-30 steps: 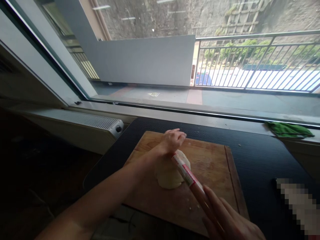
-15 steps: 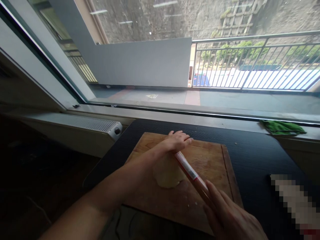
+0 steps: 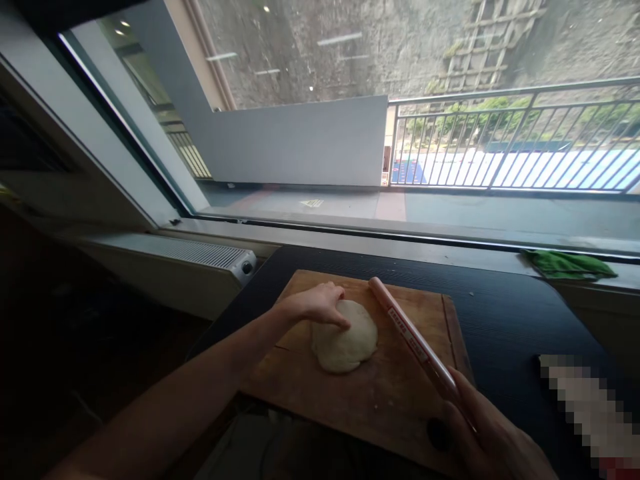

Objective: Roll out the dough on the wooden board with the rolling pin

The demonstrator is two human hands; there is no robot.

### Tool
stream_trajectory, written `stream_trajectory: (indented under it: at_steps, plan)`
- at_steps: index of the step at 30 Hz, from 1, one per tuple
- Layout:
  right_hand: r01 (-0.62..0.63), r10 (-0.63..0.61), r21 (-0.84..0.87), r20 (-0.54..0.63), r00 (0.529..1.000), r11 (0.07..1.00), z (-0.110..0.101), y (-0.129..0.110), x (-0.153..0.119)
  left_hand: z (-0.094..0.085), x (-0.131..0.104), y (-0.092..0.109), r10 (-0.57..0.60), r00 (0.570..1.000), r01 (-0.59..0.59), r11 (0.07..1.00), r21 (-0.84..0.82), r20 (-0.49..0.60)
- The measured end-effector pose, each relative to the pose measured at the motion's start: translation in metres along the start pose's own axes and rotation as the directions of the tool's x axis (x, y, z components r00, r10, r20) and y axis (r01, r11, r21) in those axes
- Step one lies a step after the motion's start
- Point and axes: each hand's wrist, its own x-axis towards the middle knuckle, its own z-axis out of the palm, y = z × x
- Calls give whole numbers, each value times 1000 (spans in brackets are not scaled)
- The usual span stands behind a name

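Note:
A flattened round of pale dough (image 3: 353, 343) lies on the wooden cutting board (image 3: 295, 393). At the dough's far left edge is my left hand (image 3: 320, 302), its thumb on top and its fingers curled at the rim, gripping it. My right hand (image 3: 493, 427) is wrapped around the near end of a rolling pin (image 3: 413, 340) that bears a printed label. The pin slants up and left over the board's right side, apart from the dough, and its far end is free of my left hand.
Under the board is a black table (image 3: 520, 320). A green cloth (image 3: 570, 264) lies on the windowsill at the right. A radiator (image 3: 220, 257) stands left of the table, and a blurred-out object (image 3: 585, 407) sits at the right edge.
My left hand has left the pin's far end and come left onto the dough. My right hand has swung the rolling pin rightward off the dough. The view has shifted slightly.

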Motion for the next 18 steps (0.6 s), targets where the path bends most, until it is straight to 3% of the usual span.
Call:
stream_trajectory:
  at_steps: [4, 9, 12, 15, 18]
  plan:
    - [11, -13, -30, -77, 997, 999, 10, 2, -2, -3, 16, 5, -79, 991, 86, 995, -58, 105]
    - [-5, -11, -93, -174, 985, 996, 20, 2, -5, -2, 12, 2, -31, 998, 43, 957, -287, 47]
    - [23, -36, -84, -155, 987, 996, 18, 4, -6, 9, -9, -4, -65, 985, -18, 885, -466, -160]
    - [76, -84, -54, -153, 985, 996, 11, 6, -5, 27, -37, -15, -221, 885, 0, 881, -474, -410]
    - [171, -177, -50, -187, 966, 984, 5, 3, -2, 36, -62, -29, -266, 864, 98, 922, -375, -428]
